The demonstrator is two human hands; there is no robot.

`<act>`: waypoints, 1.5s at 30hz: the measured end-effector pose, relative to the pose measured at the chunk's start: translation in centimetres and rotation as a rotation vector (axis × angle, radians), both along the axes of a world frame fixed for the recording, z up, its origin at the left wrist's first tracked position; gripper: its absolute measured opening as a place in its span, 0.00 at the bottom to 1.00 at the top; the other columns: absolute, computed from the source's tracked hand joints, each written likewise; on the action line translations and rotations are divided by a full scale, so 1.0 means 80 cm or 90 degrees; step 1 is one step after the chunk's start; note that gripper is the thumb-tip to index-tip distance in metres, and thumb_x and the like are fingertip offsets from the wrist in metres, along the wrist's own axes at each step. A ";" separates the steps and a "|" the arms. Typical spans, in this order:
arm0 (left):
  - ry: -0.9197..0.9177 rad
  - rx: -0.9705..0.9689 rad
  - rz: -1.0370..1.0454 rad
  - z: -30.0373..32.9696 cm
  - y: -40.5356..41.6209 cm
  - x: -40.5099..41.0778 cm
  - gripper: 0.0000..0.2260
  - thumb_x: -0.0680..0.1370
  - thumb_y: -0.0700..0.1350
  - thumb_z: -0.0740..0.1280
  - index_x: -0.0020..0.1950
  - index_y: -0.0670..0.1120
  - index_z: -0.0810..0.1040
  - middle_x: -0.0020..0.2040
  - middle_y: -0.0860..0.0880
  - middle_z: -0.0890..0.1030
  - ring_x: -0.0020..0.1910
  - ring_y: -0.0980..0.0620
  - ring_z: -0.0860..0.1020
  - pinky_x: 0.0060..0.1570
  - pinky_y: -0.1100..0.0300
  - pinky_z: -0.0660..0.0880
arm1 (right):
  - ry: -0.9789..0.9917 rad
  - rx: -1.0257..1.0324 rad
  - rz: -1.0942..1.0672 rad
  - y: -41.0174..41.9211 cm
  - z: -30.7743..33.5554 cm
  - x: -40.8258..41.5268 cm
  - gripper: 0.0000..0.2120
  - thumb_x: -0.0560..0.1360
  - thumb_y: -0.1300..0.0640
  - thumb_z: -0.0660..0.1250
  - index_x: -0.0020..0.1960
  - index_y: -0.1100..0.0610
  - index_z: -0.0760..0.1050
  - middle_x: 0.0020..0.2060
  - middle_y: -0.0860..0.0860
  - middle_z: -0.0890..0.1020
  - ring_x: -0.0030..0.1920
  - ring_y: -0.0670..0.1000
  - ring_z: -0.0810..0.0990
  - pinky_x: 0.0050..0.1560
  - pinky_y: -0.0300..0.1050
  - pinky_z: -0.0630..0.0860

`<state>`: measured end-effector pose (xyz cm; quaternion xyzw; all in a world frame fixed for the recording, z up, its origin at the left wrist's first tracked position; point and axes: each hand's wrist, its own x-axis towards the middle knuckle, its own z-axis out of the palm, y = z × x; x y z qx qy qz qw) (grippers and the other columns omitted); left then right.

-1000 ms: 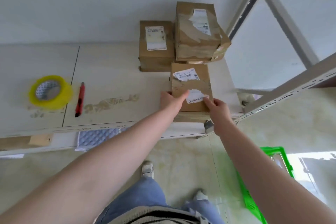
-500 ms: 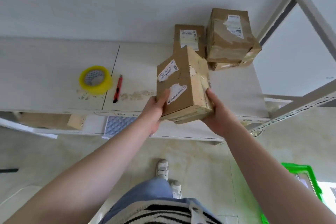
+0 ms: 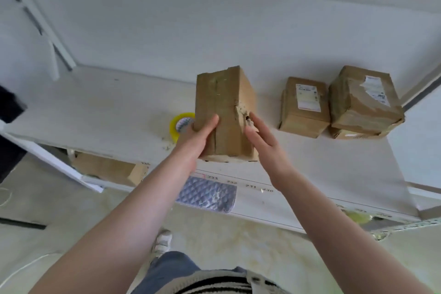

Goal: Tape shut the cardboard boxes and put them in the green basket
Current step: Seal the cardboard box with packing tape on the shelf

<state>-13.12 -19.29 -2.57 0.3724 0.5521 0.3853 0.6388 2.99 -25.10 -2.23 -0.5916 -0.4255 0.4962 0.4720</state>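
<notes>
Box (image 3: 224,112) stands on end on surface (image 3: 310,157) w/ torn right edge; prob. light, stiff card. Left hand (image 3: 200,136) grips its lower left side; right hand (image 3: 265,143) open beside it. Hold by solid faces, not tear.

box (image 3: 224,112): turned on end, labels now hidden | left hand (image 3: 200,136): holds its side | right hand (image 3: 262,143): fingers straightened, released grip

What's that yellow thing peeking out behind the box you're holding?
A yellow tape roll on the table. The held box and left hand cover its right part.
</notes>
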 end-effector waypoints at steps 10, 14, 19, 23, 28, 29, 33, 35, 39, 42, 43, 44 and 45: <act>-0.081 -0.191 -0.128 -0.078 0.127 -0.295 0.30 0.72 0.71 0.59 0.62 0.52 0.80 0.59 0.48 0.83 0.58 0.48 0.81 0.58 0.52 0.75 | 0.254 -0.184 -0.034 0.128 -0.057 -0.242 0.20 0.76 0.51 0.69 0.66 0.54 0.74 0.59 0.52 0.82 0.58 0.53 0.80 0.54 0.47 0.78; 0.178 -0.086 -0.032 -0.092 0.175 -0.360 0.15 0.81 0.53 0.62 0.63 0.48 0.78 0.49 0.49 0.83 0.44 0.52 0.80 0.42 0.60 0.77 | 0.166 -0.193 -0.072 0.163 -0.080 -0.323 0.17 0.78 0.52 0.68 0.65 0.52 0.74 0.57 0.49 0.82 0.56 0.51 0.80 0.59 0.51 0.78; 0.179 -0.228 -0.051 -0.100 0.206 -0.386 0.23 0.79 0.63 0.59 0.64 0.49 0.78 0.57 0.49 0.81 0.53 0.48 0.80 0.51 0.56 0.76 | -0.003 -0.229 -0.064 0.194 -0.105 -0.371 0.20 0.80 0.49 0.65 0.69 0.54 0.69 0.59 0.52 0.79 0.58 0.54 0.79 0.63 0.57 0.75; 0.216 -0.154 -0.155 -0.115 0.214 -0.383 0.28 0.77 0.67 0.60 0.71 0.52 0.70 0.66 0.55 0.72 0.63 0.52 0.73 0.59 0.54 0.69 | -0.037 -0.224 -0.073 0.209 -0.124 -0.375 0.21 0.80 0.47 0.64 0.69 0.52 0.68 0.58 0.50 0.79 0.55 0.50 0.79 0.57 0.50 0.78; 0.259 -0.071 -0.174 -0.130 0.229 -0.370 0.19 0.81 0.57 0.61 0.67 0.48 0.72 0.61 0.52 0.75 0.58 0.52 0.72 0.58 0.55 0.68 | -0.386 -0.121 -0.195 0.218 -0.149 -0.321 0.17 0.82 0.58 0.58 0.70 0.57 0.69 0.64 0.53 0.75 0.65 0.54 0.71 0.64 0.49 0.69; 0.265 -0.074 -0.177 -0.131 0.231 -0.368 0.18 0.81 0.57 0.61 0.67 0.48 0.72 0.59 0.52 0.74 0.57 0.52 0.71 0.56 0.55 0.67 | -0.495 -0.132 -0.168 0.218 -0.156 -0.306 0.18 0.81 0.59 0.60 0.70 0.58 0.69 0.66 0.55 0.75 0.68 0.56 0.69 0.68 0.51 0.65; 0.278 -0.066 -0.199 -0.135 0.238 -0.360 0.16 0.82 0.56 0.60 0.64 0.48 0.72 0.58 0.52 0.74 0.56 0.51 0.70 0.54 0.57 0.64 | -0.792 -0.237 0.060 0.215 -0.180 -0.271 0.18 0.79 0.51 0.65 0.67 0.54 0.72 0.61 0.54 0.80 0.66 0.56 0.71 0.76 0.51 0.51; 0.273 -0.071 -0.209 -0.137 0.242 -0.358 0.13 0.82 0.56 0.60 0.61 0.49 0.72 0.57 0.52 0.74 0.55 0.52 0.70 0.54 0.57 0.64 | -0.783 -0.209 0.016 0.215 -0.181 -0.267 0.16 0.78 0.54 0.66 0.65 0.52 0.75 0.59 0.54 0.81 0.65 0.57 0.72 0.74 0.50 0.56; 0.283 -0.065 -0.258 -0.133 0.236 -0.348 0.17 0.82 0.56 0.60 0.65 0.48 0.71 0.61 0.52 0.74 0.57 0.52 0.70 0.55 0.57 0.64 | -0.450 -0.166 -0.219 0.203 -0.147 -0.254 0.18 0.76 0.59 0.69 0.66 0.57 0.76 0.54 0.54 0.82 0.57 0.58 0.77 0.53 0.48 0.72; 0.328 -0.069 -0.293 -0.128 0.231 -0.333 0.25 0.82 0.57 0.58 0.75 0.45 0.63 0.72 0.47 0.70 0.68 0.46 0.71 0.63 0.55 0.67 | -0.275 -0.073 -0.219 0.172 -0.098 -0.240 0.12 0.71 0.54 0.70 0.55 0.49 0.79 0.43 0.48 0.81 0.43 0.52 0.77 0.44 0.44 0.73; 0.372 -0.056 -0.304 -0.124 0.231 -0.329 0.28 0.82 0.57 0.57 0.78 0.45 0.57 0.76 0.44 0.64 0.72 0.44 0.67 0.68 0.52 0.66 | -0.250 -0.043 -0.185 0.161 -0.082 -0.238 0.10 0.69 0.53 0.69 0.51 0.47 0.79 0.39 0.50 0.80 0.38 0.51 0.75 0.40 0.47 0.72; 0.432 -0.016 -0.311 -0.115 0.231 -0.325 0.31 0.82 0.58 0.56 0.80 0.45 0.51 0.79 0.42 0.57 0.76 0.43 0.60 0.72 0.50 0.61 | -0.217 -0.013 -0.146 0.151 -0.067 -0.239 0.10 0.68 0.52 0.69 0.49 0.47 0.79 0.38 0.53 0.79 0.36 0.50 0.74 0.39 0.49 0.72; 0.475 0.055 -0.306 -0.103 0.230 -0.323 0.33 0.82 0.60 0.54 0.81 0.46 0.47 0.80 0.43 0.50 0.78 0.44 0.53 0.75 0.50 0.55 | -0.176 0.017 -0.108 0.141 -0.055 -0.241 0.11 0.68 0.53 0.68 0.50 0.48 0.79 0.39 0.55 0.79 0.37 0.50 0.75 0.40 0.48 0.72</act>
